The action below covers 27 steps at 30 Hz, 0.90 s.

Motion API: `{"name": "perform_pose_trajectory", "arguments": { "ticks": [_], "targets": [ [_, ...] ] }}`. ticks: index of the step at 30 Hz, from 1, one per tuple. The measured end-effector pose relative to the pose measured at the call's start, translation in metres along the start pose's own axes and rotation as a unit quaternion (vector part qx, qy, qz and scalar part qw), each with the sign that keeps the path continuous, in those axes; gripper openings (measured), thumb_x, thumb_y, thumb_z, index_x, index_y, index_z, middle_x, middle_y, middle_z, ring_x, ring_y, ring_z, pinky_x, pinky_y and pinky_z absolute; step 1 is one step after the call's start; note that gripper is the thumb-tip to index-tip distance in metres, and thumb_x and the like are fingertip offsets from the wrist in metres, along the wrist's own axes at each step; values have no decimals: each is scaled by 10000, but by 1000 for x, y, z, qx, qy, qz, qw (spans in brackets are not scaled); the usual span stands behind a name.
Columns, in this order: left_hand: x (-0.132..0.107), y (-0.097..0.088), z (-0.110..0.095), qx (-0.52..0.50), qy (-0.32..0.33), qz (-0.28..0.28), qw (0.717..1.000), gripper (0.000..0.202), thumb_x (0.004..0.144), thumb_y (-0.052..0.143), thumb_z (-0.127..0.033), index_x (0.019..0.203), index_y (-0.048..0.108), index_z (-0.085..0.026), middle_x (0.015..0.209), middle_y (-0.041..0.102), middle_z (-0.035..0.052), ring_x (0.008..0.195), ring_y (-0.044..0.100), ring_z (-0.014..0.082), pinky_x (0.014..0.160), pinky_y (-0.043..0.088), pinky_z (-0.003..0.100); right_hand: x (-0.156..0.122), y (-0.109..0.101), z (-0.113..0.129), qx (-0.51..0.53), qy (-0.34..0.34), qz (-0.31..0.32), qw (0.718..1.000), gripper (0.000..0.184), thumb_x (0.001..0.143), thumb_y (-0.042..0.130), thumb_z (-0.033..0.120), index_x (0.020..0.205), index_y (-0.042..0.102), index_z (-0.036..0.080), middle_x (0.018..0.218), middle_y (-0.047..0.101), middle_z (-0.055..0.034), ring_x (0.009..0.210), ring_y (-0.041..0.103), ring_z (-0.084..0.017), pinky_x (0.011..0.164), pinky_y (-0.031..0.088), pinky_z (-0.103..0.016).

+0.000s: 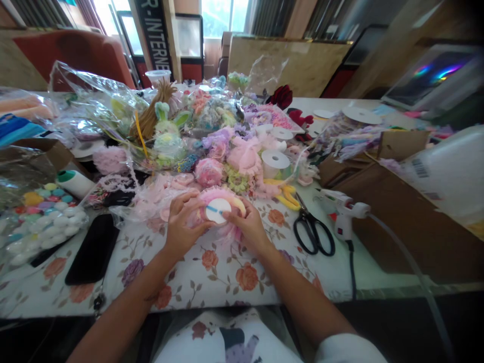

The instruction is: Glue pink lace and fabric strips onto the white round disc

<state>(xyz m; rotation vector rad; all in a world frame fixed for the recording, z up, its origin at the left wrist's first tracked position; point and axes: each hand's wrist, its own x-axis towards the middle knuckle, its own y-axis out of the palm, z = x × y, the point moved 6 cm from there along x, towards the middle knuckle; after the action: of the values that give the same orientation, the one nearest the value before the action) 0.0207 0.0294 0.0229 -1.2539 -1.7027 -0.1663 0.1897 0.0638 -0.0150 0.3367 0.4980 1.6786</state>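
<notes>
Between my two hands is a pink fluffy craft piece (pixel 231 233) with a round white disc (pixel 222 205) facing up and a blue strip lying across the disc. My left hand (pixel 185 219) is closed around the piece's left side, its thumb below the disc and its fingers along the upper edge. On the right side my right hand (pixel 246 222) grips the same piece, with its thumb pressed on the disc near the end of the blue strip. Part of the pink piece is hidden behind my fingers.
Black-handled scissors (pixel 313 229) and a white glue gun (pixel 342 209) lie to the right, beside a cardboard box (pixel 401 222). At left are a black phone (pixel 93 249) and a bag of pompoms (pixel 45 222). A white ribbon spool (pixel 275 160) stands ahead among heaped craft pieces.
</notes>
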Motion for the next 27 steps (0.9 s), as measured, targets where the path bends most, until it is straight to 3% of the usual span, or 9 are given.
{"name": "perform_pose_trajectory", "arguments": {
  "ticks": [11,15,19,22,25,27],
  "targets": [
    [-7,7,12,-68,-34,-2,997,411,621,841,-376,982,695,-244,1199,608,99,1161,548,273,964,458,464,-1,-5,-4,-39,11,-21,999,465,563,870,277,959,644,190,889,693,-13,767,651,-165,720,551,-275],
    [-4,7,14,-115,-85,41,989,390,627,840,-368,973,714,-240,1258,585,113,1208,526,286,1028,418,480,1,-6,1,-71,2,-25,997,486,577,861,306,989,631,190,914,689,-24,787,655,-180,742,561,-301],
    [-1,4,28,-254,-198,25,946,551,736,761,-371,1246,579,-268,1292,573,118,1215,544,258,1031,429,430,4,-8,10,-143,-24,-11,989,595,572,863,304,1104,608,227,963,679,-18,803,652,-178,742,563,-299],
    [-3,9,36,-339,-265,37,902,766,709,781,-349,1378,415,-276,1215,624,118,1106,614,228,947,488,379,6,-9,12,-196,-46,20,979,636,601,851,298,1180,595,244,1064,659,-31,864,649,-178,760,554,-289],
    [-4,15,38,-367,-309,67,874,702,670,805,-320,1295,497,-238,1150,659,115,1023,644,212,878,517,350,8,-11,10,-217,-51,35,974,632,619,842,305,1196,591,245,1115,651,-45,918,646,-192,792,549,-304],
    [-4,10,42,-362,-331,26,871,490,656,812,-287,1097,617,-201,1054,689,84,944,656,181,831,521,305,7,-12,10,-216,-47,31,975,622,614,843,311,1182,599,240,1085,663,-41,900,650,-190,782,549,-301]
  ]
}}
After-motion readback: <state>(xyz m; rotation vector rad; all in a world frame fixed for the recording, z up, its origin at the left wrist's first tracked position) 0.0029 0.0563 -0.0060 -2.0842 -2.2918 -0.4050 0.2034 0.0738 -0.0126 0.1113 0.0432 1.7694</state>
